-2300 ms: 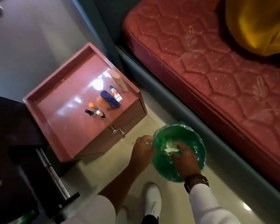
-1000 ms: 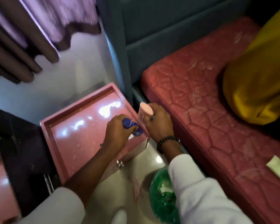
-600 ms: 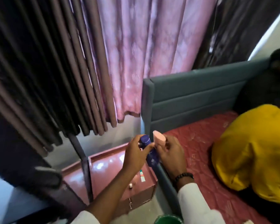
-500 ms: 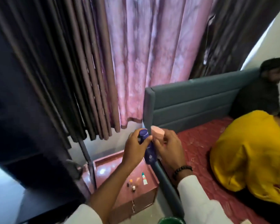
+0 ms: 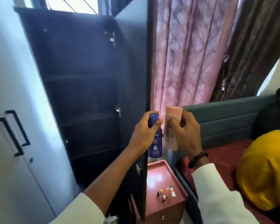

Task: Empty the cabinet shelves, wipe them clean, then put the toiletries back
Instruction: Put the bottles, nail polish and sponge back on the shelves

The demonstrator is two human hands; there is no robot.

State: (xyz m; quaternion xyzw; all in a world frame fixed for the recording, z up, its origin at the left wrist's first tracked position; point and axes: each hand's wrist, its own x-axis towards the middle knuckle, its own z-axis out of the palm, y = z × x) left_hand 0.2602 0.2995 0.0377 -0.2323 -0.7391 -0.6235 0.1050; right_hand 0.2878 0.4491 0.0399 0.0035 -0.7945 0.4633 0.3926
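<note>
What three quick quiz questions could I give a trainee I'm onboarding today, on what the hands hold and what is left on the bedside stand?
1. True or false: the left hand grips the dark blue bottle near its cap.
2. What does the right hand hold? A) a green bag B) the pink tube C) nothing
3. Fill in: the small toiletries not yet picked up stand on the pink ____.

Key
1. True.
2. B.
3. Bedside stand; the open dark cabinet beside it shows bare shelves.
</note>
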